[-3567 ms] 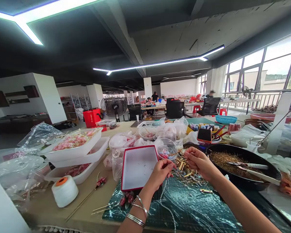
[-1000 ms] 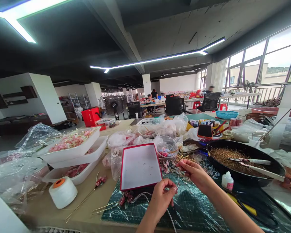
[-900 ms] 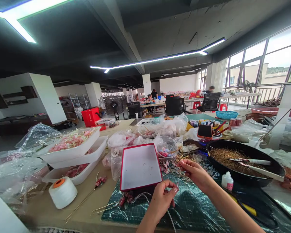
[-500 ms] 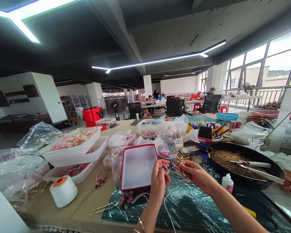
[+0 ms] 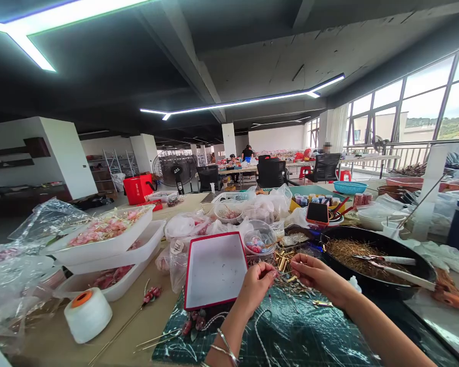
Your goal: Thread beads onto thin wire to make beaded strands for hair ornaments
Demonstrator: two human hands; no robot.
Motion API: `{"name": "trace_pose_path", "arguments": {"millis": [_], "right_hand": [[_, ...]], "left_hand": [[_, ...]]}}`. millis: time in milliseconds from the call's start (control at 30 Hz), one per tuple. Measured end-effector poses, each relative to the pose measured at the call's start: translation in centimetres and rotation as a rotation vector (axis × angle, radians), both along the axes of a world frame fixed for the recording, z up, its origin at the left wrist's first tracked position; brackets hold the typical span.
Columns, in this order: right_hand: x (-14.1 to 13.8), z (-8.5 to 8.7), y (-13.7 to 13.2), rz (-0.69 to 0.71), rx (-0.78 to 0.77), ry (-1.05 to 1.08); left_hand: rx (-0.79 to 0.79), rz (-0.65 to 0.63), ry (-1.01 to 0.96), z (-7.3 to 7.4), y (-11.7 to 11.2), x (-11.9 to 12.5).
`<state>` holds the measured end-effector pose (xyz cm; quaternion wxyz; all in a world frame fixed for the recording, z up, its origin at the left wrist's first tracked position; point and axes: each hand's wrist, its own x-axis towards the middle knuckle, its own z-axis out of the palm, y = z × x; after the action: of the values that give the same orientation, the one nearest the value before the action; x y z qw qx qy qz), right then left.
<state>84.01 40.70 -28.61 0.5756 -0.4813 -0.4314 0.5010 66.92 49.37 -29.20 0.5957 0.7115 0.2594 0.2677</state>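
Observation:
My left hand (image 5: 259, 288) is closed in a pinch, with something small at its fingertips that I cannot make out. Just across from it, my right hand (image 5: 321, 278) pinches too; what it grips is too fine to name. Both hover over the green cutting mat (image 5: 290, 326). Beneath the fingertips lies a heap of gold-coloured metal pieces (image 5: 285, 260). A white twisted cord (image 5: 260, 334) curves on the mat below my left hand. Left of that wrist is a hairpin with dark pink flowers (image 5: 193, 323). A red-rimmed white tray (image 5: 214, 272) stands beside my left hand.
Stacked white trays of pink flowers (image 5: 103, 232) and a white thread cone (image 5: 87, 315) are at left. At right, a black pan (image 5: 378, 285) holds thin gold wires and pliers (image 5: 390, 260). A small white bottle (image 5: 354, 284) is partly behind my right forearm. Plastic bags (image 5: 252, 211) lie behind.
The view has shifted, so the table things sit slightly left and lower. My left hand has turned, fingertips now pointing toward my right hand. Both hands remain pinched close together.

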Motion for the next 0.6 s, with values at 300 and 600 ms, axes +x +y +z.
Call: {"name": "trace_pose_path", "arguments": {"millis": [300,600], "right_hand": [[2.5,0.1,0.0,-0.097,0.028,-0.167],[1.7,-0.2,0.8,-0.229,0.124,-0.261]], "left_hand": [[-0.015,-0.065,0.029,-0.2,0.0,-0.1],[0.030,-0.001,0.045,-0.1,0.1,0.3]]}}
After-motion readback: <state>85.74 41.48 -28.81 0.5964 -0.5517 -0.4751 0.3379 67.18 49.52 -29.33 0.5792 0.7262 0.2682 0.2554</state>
